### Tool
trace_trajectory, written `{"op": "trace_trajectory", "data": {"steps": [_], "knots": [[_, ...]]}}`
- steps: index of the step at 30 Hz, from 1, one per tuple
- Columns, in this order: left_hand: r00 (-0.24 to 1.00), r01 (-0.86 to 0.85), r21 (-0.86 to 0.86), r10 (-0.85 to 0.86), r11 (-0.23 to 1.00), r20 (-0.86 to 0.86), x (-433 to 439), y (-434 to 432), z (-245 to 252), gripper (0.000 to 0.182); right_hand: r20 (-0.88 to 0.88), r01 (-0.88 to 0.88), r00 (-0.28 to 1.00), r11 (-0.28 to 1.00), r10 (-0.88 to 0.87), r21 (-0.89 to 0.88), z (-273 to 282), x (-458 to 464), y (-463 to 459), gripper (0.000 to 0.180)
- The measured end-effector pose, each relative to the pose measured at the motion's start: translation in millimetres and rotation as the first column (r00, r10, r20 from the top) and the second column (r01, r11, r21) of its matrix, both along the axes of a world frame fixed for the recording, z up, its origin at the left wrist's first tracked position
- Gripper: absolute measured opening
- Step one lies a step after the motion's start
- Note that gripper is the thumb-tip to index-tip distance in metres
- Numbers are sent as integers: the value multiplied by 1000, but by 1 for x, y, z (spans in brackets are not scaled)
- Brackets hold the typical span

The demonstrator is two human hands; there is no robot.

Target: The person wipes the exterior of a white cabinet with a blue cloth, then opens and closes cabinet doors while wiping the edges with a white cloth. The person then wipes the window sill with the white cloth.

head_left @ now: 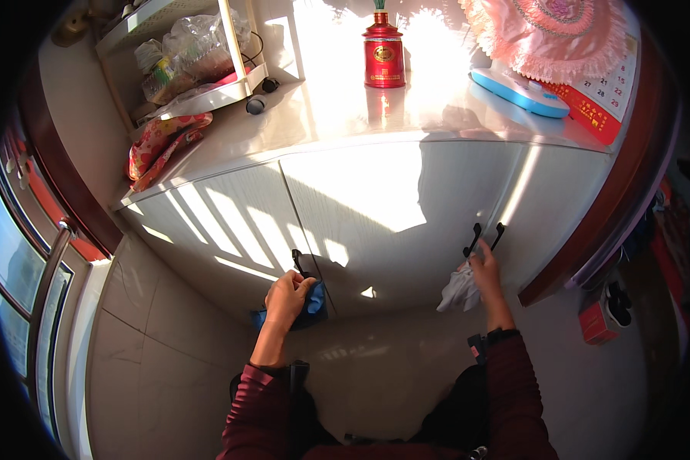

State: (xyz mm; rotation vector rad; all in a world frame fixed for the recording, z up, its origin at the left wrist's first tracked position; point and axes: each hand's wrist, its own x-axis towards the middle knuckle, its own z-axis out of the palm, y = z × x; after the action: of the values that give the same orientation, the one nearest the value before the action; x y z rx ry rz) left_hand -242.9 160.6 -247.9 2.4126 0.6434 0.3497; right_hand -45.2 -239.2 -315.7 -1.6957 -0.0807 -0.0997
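My left hand [287, 296] is closed on a blue cloth or bag [316, 298], most of it hidden behind the hand and wrist. Its fingers are at the lower end of a black door handle [298, 260]; whether they also grip it I cannot tell. A crumpled white cloth [459, 288] hangs from my right hand [486, 270]. That hand is up against a pale wood-grain cabinet door [374, 253], by a black handle [472, 240]. A second black handle [499, 234] is just right of it, on the neighbouring door. All the doors look shut.
On the cabinet top [322, 123] stand a red bottle [384, 54], a white-and-blue device [520, 93] and a wheeled rack [207, 100] of plastic bags. A floral cloth [164, 146] drapes over the left edge. A red box [598, 319] with dark shoes [616, 305] is at right.
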Motion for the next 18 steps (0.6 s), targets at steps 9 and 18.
{"op": "trace_trajectory", "data": {"steps": [9,18], "knots": [[858,513,-321,-486,796,164,16,-101,-32,25,113,110,989,986,-96,-124,-2,-4,-6,29],[726,688,-299,-630,661,275,62,-199,-56,38,251,101,968,944,-20,-315,0,-65,-30,25]]}}
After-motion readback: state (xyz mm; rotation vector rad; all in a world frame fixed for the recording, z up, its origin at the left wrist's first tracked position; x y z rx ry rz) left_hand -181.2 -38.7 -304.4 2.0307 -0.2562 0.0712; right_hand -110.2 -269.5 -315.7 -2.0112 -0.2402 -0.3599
